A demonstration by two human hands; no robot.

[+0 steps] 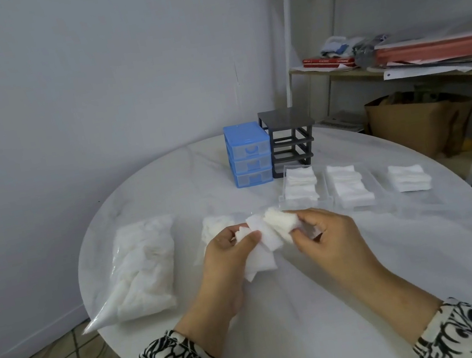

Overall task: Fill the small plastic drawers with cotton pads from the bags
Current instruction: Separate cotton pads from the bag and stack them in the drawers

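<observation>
Both hands hold a loose bunch of white cotton pads [265, 238] above the table's middle. My left hand [229, 254] pinches the lower pads with thumb and fingers. My right hand [323, 234] grips the upper stack at its right end. A full clear bag of pads [141, 266] lies at the left. Behind my left hand sits a smaller, partly hidden bag [216, 226]. Three clear drawers lie out at the right, each with stacked pads: near one [301, 188], middle one [349, 187], far one [409, 176].
A blue three-drawer unit [249, 154] stands at the back of the round white table [370, 265]. Beside it is a dark grey frame [291, 140] with its drawers out. A white shelf rack [397, 62] with papers and a brown paper bag [417, 121] stands behind on the right.
</observation>
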